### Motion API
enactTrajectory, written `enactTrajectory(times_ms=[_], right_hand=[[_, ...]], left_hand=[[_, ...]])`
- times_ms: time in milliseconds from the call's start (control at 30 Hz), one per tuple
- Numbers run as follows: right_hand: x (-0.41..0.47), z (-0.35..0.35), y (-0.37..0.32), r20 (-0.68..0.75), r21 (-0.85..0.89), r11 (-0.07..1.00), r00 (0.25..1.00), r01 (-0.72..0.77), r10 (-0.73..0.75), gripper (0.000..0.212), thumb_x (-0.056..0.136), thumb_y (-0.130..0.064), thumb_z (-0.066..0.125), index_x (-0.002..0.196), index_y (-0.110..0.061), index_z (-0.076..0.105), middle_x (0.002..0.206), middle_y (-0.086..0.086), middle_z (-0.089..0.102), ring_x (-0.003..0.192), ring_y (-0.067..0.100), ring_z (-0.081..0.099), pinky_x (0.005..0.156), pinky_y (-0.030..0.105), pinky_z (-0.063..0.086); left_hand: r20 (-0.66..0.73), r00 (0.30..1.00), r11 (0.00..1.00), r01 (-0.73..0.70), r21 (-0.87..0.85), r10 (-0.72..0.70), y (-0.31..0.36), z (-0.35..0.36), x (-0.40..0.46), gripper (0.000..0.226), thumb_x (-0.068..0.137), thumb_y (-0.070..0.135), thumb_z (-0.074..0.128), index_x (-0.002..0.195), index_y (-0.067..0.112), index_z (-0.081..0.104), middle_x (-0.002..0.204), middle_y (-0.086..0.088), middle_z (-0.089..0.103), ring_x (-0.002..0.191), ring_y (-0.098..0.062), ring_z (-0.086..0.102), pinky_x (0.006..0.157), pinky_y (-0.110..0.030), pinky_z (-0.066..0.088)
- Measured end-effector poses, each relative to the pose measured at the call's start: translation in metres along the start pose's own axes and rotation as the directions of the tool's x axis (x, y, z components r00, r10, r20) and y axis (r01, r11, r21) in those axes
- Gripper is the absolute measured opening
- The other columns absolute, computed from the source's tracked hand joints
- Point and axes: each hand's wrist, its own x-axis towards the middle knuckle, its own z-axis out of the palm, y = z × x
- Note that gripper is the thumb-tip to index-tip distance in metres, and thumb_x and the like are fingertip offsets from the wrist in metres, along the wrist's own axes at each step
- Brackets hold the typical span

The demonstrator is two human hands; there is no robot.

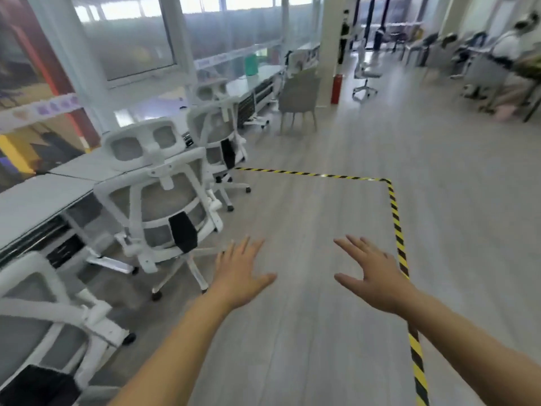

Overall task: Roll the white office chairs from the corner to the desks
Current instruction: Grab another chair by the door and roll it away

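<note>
On my left, white mesh office chairs (164,206) sit tucked along the white desks (38,200); another chair (218,136) is parked beyond. My left hand (238,276) floats over the grey floor (307,332), fingers spread, holding nothing. My right hand (373,278) does likewise beside the striped hazard tape (395,218). A further chair (364,74), blurred, possibly white, stands by the pillar (330,48).

Three white mesh-backed office chairs stand upright in a row along the white worktop (44,197): nearest chair (44,326) at bottom left, middle chair (164,200) tucked close, far chair (216,133) beyond it.
</note>
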Motion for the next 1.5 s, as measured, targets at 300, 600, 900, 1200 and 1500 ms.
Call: enactTrajectory(times_ms=[300,600,900,1200,1500], right_hand=[[-0.212,-0.076,0.184,-0.267,0.107,0.854,0.813,-0.509,0.518,0.069,0.092,-0.059,0.049,0.151,-0.045,0.017,0.163,-0.015,0.009,0.151,0.013,0.001,0.118,0.043,0.010],[-0.406,-0.082,0.273,-0.332,0.348,0.442,0.332,-0.826,0.883,0.070,0.092,-0.064,0.042,0.152,-0.046,0.011,0.163,-0.015,0.006,0.151,0.014,0.001,0.120,0.040,0.008],[-0.519,-0.118,0.360,-0.293,0.604,0.064,-0.146,-0.794,0.945,0.069,0.091,-0.060,0.050,0.151,-0.046,0.019,0.162,-0.015,0.011,0.150,0.009,0.002,0.121,0.038,0.010],[-0.615,-0.145,0.391,-0.248,0.816,-0.160,-0.585,-0.556,0.772,0.066,0.088,-0.052,0.061,0.146,-0.047,0.030,0.157,-0.020,0.021,0.148,0.003,0.014,0.121,0.035,0.017],[-0.785,-0.130,0.434,-0.125,0.950,-0.178,-0.838,-0.255,0.531,0.064,0.086,-0.038,0.070,0.144,-0.033,0.043,0.155,-0.010,0.034,0.144,0.003,0.025,0.114,0.023,0.020]], left_hand=[[0.241,0.798,0.824,-0.567,-0.014,0.553,0.274,0.113,0.032,0.081,0.084,0.066,0.050,0.148,0.049,0.004,0.161,0.011,-0.005,0.148,-0.021,-0.009,0.119,-0.048,0.000],[0.427,0.344,0.441,-0.885,-0.150,0.836,0.520,0.226,-0.008,0.080,0.085,0.067,0.048,0.148,0.050,0.002,0.160,0.015,-0.006,0.148,-0.019,-0.009,0.119,-0.047,0.003],[0.526,-0.043,0.189,-0.905,-0.380,0.849,0.724,0.345,-0.056,0.083,0.085,0.066,0.049,0.148,0.048,-0.001,0.160,0.013,-0.007,0.148,-0.019,-0.009,0.119,-0.048,0.002],[0.533,-0.374,-0.001,-0.819,-0.574,0.759,0.892,0.420,-0.159,0.082,0.086,0.063,0.051,0.149,0.046,0.001,0.160,0.015,-0.005,0.147,-0.017,-0.009,0.120,-0.044,0.001],[0.527,-0.585,-0.150,-0.744,-0.651,0.617,1.018,0.507,-0.339,0.083,0.085,0.064,0.052,0.149,0.046,0.002,0.161,0.013,-0.003,0.148,-0.019,-0.007,0.120,-0.045,0.004]])
